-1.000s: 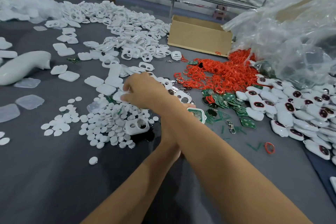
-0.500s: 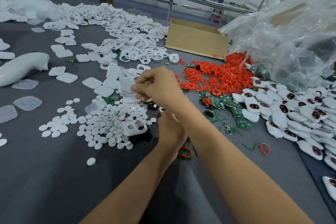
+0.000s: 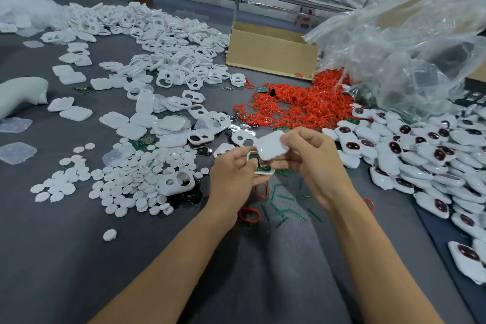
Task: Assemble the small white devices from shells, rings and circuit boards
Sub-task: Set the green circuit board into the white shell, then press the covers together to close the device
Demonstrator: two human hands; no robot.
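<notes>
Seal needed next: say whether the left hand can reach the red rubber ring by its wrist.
Likely yes: red rubber ring lies uncovered beside the left hand, though it grips a white shell.

The left hand (image 3: 234, 173) grips a half-built device (image 3: 259, 164); the right hand (image 3: 309, 158) pinches a white shell (image 3: 271, 146) above it.

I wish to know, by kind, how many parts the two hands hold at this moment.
White cover, in right hand: 1
Shell with green board, in left hand: 1
Total: 2
</notes>
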